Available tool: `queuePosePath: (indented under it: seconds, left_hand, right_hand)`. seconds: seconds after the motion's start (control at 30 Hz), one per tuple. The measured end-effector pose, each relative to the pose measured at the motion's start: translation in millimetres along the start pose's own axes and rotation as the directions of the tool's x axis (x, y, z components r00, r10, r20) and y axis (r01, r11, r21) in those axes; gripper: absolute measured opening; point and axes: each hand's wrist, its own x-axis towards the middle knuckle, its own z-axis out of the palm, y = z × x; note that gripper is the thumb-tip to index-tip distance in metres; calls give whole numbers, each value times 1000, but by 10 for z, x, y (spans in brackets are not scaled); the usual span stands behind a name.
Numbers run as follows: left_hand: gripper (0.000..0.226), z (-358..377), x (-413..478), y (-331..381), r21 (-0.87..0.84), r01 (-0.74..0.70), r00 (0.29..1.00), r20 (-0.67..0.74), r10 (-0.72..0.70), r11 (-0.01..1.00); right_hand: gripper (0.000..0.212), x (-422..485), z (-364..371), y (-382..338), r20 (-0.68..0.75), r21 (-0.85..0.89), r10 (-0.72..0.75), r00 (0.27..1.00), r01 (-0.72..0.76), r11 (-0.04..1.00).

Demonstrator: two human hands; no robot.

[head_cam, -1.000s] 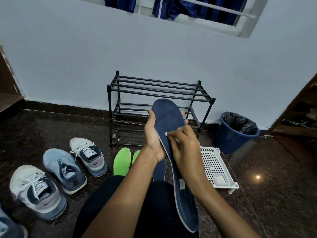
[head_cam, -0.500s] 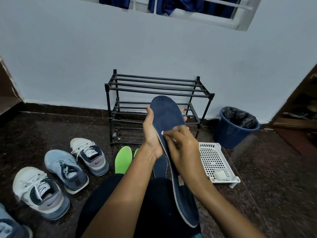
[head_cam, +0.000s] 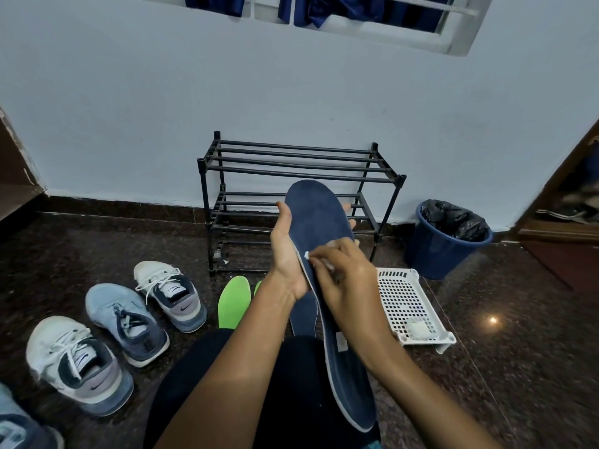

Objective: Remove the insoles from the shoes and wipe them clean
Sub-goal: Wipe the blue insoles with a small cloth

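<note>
- Left grip clasps navy insole at forefoot, fingers behind it; heel end hangs below, over the lap.
- Right grip pinches small white wipe, pressed on insole edge just beside left grip.
- Second navy insole on floor under both grips; green insole left of it.

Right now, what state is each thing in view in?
Navy insole: out of its shoe, held toe-up.
Left hand: grips the navy insole's edge.
Right hand: pinches a small white wipe against the insole.
Second navy insole: lies below the hands.
Green insoles: out of shoes, on the floor.
Sneakers: upright, laced.
White basket: holds a white lump.
Blue bin: upright, black bag inside.
</note>
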Motion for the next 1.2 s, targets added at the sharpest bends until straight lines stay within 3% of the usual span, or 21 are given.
queuePosePath:
  seconds: [0.33,0.57,0.83,1.03,1.2]
  left_hand:
    - [85,-12,13,-10,18,9,1000,-18,-9,1000]
    - [83,19,-13,13,5,-21,1000,-23,21,1000]
    - [82,-12,13,-15,21,-23,999,-40,24,1000]
    - [85,-24,-17,19,24,-25,999,-30,26,999]
    - [85,0,-20,10,36,-10,999,-41,12,999]
  right_hand:
    - [9,156,-58,104,-71,-7,83,994,-83,996]
    - [13,-34,36,-22,-4,5,5,1000,-5,1000]
    - [12,160,25,12,-72,-6,55,996,-56,998]
    - [12,-17,43,-89,10,62,44,999,-44,997]
    - [10,94,-4,-19,-36,11,58,998,-58,998]
